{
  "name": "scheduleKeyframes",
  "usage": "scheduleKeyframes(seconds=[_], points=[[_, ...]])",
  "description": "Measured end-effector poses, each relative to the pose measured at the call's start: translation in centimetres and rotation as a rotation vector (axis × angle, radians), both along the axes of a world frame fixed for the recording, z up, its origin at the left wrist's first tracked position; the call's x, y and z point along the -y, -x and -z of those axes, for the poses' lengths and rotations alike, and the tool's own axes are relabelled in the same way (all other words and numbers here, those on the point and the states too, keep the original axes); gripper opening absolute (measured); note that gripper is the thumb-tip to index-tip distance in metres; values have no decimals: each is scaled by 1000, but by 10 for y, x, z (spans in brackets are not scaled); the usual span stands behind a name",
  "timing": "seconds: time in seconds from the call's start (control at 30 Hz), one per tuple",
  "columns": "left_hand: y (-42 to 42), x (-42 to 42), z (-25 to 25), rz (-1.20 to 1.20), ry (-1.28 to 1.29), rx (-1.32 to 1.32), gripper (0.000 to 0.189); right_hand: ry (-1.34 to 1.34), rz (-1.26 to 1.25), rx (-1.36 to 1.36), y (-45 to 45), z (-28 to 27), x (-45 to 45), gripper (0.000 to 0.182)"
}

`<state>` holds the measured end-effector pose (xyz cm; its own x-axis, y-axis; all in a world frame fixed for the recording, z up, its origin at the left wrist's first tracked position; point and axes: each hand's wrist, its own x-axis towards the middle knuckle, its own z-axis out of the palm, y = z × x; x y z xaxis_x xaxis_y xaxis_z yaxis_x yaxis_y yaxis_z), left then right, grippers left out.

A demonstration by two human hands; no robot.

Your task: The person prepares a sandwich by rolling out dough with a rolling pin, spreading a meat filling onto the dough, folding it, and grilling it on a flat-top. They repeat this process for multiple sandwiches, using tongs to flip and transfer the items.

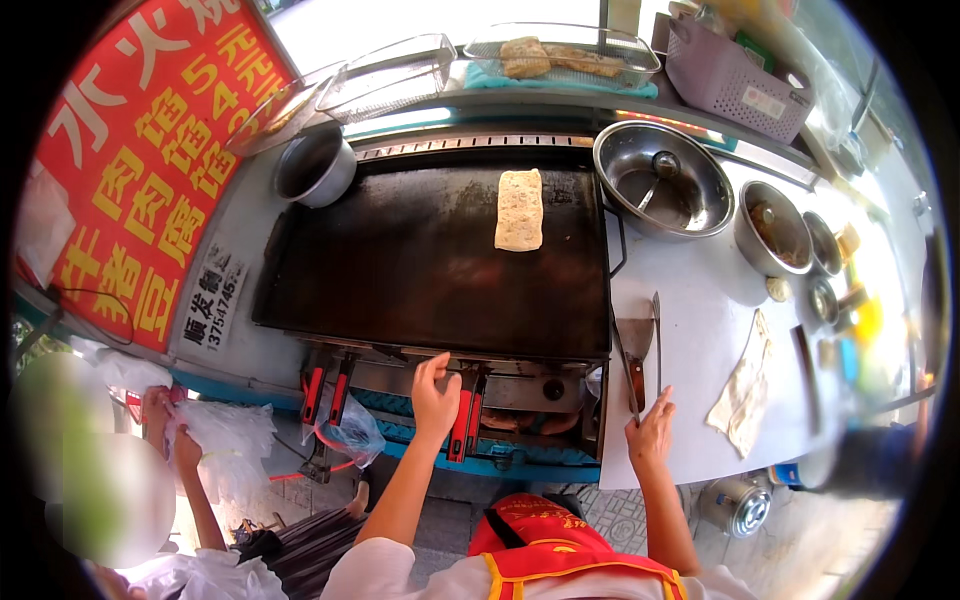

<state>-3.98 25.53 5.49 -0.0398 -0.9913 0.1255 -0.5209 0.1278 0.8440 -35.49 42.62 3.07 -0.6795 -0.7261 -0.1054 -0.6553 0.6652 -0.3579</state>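
Observation:
A flat rectangular piece of dough lies on the black griddle, towards its back right. My left hand is at the griddle's front edge, fingers partly curled, above the red handles; nothing shows in it. On the worktop right of the griddle, my right hand is at the near ends of a pair of long metal tongs; how firmly it holds them cannot be told. Between the tong arms lies a metal scraper with a wooden handle. A strip of raw dough lies farther right.
A steel bowl with a ladle and a smaller bowl of filling stand at the back right. A metal pot is at the griddle's back left. Wire baskets line the shelf. Another person's hand holds plastic bags at left.

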Motion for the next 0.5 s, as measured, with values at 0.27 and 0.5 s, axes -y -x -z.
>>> scheduleKeyframes(seconds=[0.27, 0.5], points=[[-36, -104, 56, -124, -878, -1032, 17, 197, -155, 49, 33, -47, -143, 76], [-45, -121, 63, -141, -849, -1061, 14, 382, -11, 876, 25, -110, -239, 49]])
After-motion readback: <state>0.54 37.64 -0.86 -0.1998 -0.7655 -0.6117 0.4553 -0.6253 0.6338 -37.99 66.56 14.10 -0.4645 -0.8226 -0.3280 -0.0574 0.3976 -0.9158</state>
